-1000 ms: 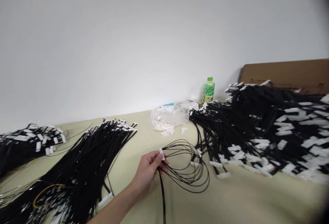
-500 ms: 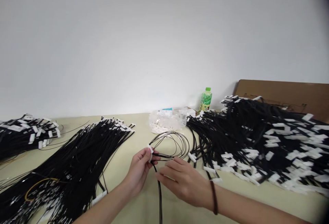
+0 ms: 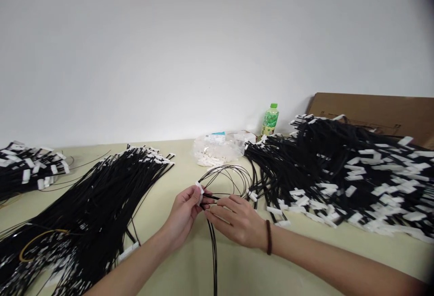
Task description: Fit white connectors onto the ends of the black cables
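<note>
My left hand (image 3: 185, 210) is closed, its thumb and fingers pinching a white connector housing (image 3: 199, 188). From that housing thin black wires (image 3: 237, 168) loop out to the right, while others (image 3: 214, 255) hang down toward the table's near edge. Just right of the housing is my right hand (image 3: 239, 221), with fingers curled together around the black wires; its thumb is hidden behind the fingers. Another white connector (image 3: 252, 195) lies beyond its knuckles, at the edge of the wire loop.
Left of my hands spreads a large bundle of black wires (image 3: 101, 205), with a smaller bundle (image 3: 30, 169) farther left. A big pile of wires with white connectors (image 3: 325, 164) covers the right. A clear plastic bag (image 3: 219, 149), a green-capped bottle (image 3: 270, 121) and cardboard (image 3: 369, 110) stand behind.
My right hand has moved in toward the left hand, its fingers now closed at the wires beside the housing. The whole view has shifted slightly; the left hand keeps its hold.
</note>
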Motion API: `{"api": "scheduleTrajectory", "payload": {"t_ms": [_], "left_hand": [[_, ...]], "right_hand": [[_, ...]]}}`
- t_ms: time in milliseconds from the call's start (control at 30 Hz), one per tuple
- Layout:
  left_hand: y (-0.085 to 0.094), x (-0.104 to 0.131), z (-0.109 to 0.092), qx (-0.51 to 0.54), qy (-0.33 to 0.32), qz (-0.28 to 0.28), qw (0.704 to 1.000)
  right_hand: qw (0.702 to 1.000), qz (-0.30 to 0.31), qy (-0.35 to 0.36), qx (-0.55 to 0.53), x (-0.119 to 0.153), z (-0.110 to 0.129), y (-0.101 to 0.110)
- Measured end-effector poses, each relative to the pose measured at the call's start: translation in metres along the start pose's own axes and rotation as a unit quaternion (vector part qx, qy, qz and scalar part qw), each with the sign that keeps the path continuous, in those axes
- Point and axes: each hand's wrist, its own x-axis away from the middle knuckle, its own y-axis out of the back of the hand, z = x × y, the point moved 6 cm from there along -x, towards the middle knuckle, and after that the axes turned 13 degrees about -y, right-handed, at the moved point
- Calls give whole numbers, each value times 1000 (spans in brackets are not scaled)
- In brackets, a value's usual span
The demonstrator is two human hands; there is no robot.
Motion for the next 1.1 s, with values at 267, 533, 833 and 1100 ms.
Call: {"api": "scheduleTrajectory", "payload": {"t_ms": [267, 533, 833, 1100], "left_hand": [[1, 0, 1, -7, -4, 3, 1000], [4, -1, 1, -14, -12, -6, 1000], [5, -1, 1, -20, -23, -11, 999], [5, 0, 1, -23, -16, -6, 1000]], "right_hand": [[996, -33, -32, -83, 3, -6, 10], [995, -6, -33, -89, 4, -3, 9], [986, 108, -50, -118, 6, -5, -6], [983, 108, -22, -150, 8, -1, -6]]}}
